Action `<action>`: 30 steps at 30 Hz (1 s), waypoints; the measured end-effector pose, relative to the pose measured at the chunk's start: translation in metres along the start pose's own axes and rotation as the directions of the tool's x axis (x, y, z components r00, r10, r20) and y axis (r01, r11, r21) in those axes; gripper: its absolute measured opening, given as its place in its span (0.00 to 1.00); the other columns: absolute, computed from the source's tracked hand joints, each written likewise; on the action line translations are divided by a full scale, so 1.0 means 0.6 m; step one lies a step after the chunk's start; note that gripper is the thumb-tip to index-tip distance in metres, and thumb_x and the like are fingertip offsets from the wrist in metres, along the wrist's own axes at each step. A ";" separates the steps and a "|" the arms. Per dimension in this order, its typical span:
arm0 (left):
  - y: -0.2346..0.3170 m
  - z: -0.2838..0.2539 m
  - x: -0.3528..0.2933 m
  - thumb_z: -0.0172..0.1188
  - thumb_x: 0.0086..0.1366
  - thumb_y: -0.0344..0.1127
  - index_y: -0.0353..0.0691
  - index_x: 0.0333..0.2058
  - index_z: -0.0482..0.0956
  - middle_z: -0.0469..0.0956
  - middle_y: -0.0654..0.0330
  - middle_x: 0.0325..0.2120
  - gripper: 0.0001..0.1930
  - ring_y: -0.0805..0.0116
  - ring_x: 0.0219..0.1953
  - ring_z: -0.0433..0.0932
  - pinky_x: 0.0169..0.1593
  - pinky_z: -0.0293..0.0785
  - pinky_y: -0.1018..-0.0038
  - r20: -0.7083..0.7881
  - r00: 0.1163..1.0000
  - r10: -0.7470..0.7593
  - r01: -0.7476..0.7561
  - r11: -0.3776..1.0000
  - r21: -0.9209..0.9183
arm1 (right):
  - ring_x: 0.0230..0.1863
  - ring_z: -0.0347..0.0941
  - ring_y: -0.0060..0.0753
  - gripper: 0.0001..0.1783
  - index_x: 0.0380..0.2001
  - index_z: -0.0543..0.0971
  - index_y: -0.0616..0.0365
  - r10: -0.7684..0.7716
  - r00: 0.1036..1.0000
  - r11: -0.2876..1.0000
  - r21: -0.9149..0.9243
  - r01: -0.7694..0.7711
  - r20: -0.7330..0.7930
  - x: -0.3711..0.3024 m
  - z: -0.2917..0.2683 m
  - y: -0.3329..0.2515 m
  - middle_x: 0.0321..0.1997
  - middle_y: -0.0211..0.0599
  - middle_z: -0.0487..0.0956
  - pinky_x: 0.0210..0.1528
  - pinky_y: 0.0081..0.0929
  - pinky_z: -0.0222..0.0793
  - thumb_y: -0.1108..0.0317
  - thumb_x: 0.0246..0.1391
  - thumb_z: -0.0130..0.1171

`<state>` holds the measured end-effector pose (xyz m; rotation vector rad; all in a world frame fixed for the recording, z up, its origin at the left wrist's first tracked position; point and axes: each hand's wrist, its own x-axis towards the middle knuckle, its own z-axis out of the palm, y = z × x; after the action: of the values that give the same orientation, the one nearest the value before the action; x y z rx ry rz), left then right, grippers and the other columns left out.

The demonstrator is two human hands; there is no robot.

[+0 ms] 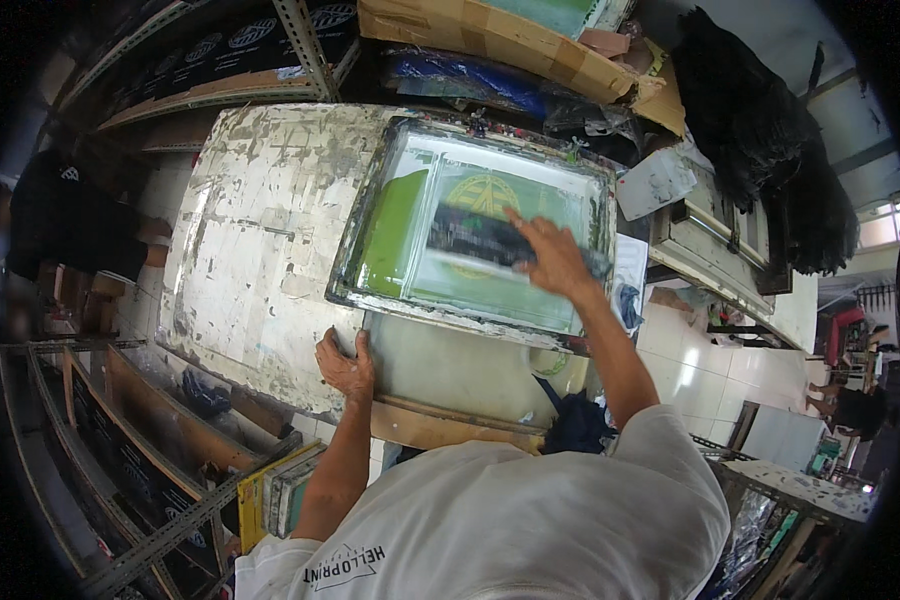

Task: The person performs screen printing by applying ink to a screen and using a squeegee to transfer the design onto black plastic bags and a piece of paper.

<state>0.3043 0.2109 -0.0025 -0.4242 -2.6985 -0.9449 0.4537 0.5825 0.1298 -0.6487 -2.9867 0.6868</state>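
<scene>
A screen-printing frame (450, 318) with a dark, ink-crusted rim lies on a paint-spattered worktable (260, 230). Green ink (398, 225) covers the left part of its mesh, and a round yellowish emblem (482, 190) shows near the middle. My right hand (558, 260) grips a dark squeegee (478, 240), blurred by motion, across the mesh. The squeegee partly hides the emblem. At the table's near side, just below the frame's left corner, my left hand (345, 365) rests with thumb and fingers apart, holding nothing. A pale greenish board (450, 370) shows below the frame.
Dark cloth (577, 422) hangs at the near edge, by my body. A cardboard box (500, 35) and blue plastic wrapping (470, 80) are behind the frame. Racks with printed black panels (135, 440) stand at left, near a person in black (70, 215). A white container (657, 184) sits at right.
</scene>
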 end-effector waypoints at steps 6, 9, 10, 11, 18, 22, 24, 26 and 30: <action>-0.010 0.002 0.001 0.71 0.56 0.51 0.33 0.49 0.75 0.75 0.47 0.38 0.31 0.43 0.43 0.74 0.48 0.70 0.52 0.007 1.000 -0.005 0.005 1.000 0.017 | 0.51 0.68 0.45 0.56 0.75 0.57 0.42 0.065 0.992 0.993 0.090 -0.075 0.110 -0.088 0.030 -0.074 0.43 0.39 0.71 0.50 0.41 0.58 0.70 0.42 0.74; -0.012 0.002 0.001 0.71 0.56 0.51 0.33 0.49 0.75 0.75 0.47 0.38 0.31 0.43 0.43 0.74 0.48 0.70 0.52 0.021 1.000 -0.003 0.003 0.999 0.035 | 0.50 0.67 0.43 0.54 0.72 0.62 0.44 0.046 0.998 0.993 0.110 -0.051 0.052 -0.083 0.044 -0.067 0.42 0.37 0.71 0.50 0.39 0.55 0.68 0.39 0.75; -0.012 0.002 0.002 0.71 0.56 0.51 0.33 0.49 0.75 0.75 0.47 0.38 0.31 0.43 0.43 0.74 0.48 0.70 0.52 0.033 0.999 -0.015 0.013 0.999 0.035 | 0.51 0.68 0.42 0.54 0.72 0.64 0.45 0.026 0.999 0.991 0.131 -0.031 0.040 -0.077 0.051 -0.058 0.42 0.37 0.71 0.50 0.39 0.55 0.68 0.39 0.75; -0.011 0.002 0.003 0.71 0.56 0.52 0.33 0.49 0.75 0.75 0.47 0.38 0.31 0.43 0.43 0.74 0.48 0.70 0.52 0.033 0.999 -0.012 0.011 0.999 0.034 | 0.51 0.68 0.43 0.53 0.71 0.65 0.45 0.023 1.000 0.996 0.082 -0.025 0.014 -0.067 0.058 -0.045 0.42 0.37 0.71 0.50 0.39 0.54 0.67 0.38 0.76; -0.010 0.004 0.002 0.70 0.57 0.53 0.32 0.49 0.74 0.74 0.46 0.38 0.32 0.42 0.43 0.73 0.48 0.70 0.52 0.042 0.999 -0.006 0.003 0.998 0.058 | 0.56 0.68 0.45 0.51 0.66 0.71 0.39 -0.051 0.981 0.995 -0.098 0.033 -0.188 0.137 0.053 0.136 0.50 0.40 0.75 0.52 0.44 0.55 0.62 0.32 0.77; -0.009 0.006 0.005 0.70 0.58 0.53 0.31 0.49 0.74 0.74 0.46 0.38 0.32 0.41 0.42 0.73 0.48 0.70 0.52 0.067 0.997 -0.043 0.041 0.999 0.035 | 0.55 0.70 0.45 0.51 0.67 0.70 0.38 -0.149 0.943 0.983 -0.150 0.108 -0.297 0.246 0.023 0.208 0.49 0.39 0.75 0.51 0.44 0.57 0.62 0.32 0.76; -0.006 0.005 0.007 0.70 0.58 0.52 0.31 0.49 0.74 0.74 0.47 0.38 0.31 0.43 0.41 0.74 0.47 0.70 0.53 0.050 0.999 -0.012 0.009 0.999 0.041 | 0.56 0.69 0.45 0.52 0.67 0.70 0.37 -0.099 0.955 0.983 -0.178 0.050 -0.279 0.266 0.011 0.222 0.49 0.39 0.75 0.51 0.45 0.57 0.63 0.32 0.76; -0.006 0.004 0.004 0.70 0.58 0.50 0.31 0.49 0.75 0.74 0.47 0.37 0.30 0.45 0.40 0.74 0.46 0.71 0.55 0.054 0.998 -0.021 0.019 0.999 0.038 | 0.59 0.68 0.44 0.52 0.69 0.68 0.34 -0.019 0.977 0.985 -0.172 -0.018 -0.213 0.276 0.003 0.223 0.52 0.38 0.74 0.52 0.45 0.56 0.61 0.35 0.76; -0.022 0.012 -0.011 0.71 0.59 0.47 0.32 0.50 0.75 0.75 0.49 0.37 0.28 0.51 0.39 0.75 0.44 0.72 0.59 0.028 1.000 0.005 -0.006 0.999 0.035 | 0.63 0.64 0.46 0.54 0.72 0.62 0.34 -0.030 0.962 0.949 -0.309 -0.058 -0.273 0.276 -0.009 0.192 0.58 0.43 0.71 0.61 0.49 0.55 0.60 0.40 0.74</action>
<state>0.3046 0.2048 -0.0176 -0.4403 -2.7336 -0.8953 0.3483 0.7447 0.0728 -0.7102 -2.8489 0.1007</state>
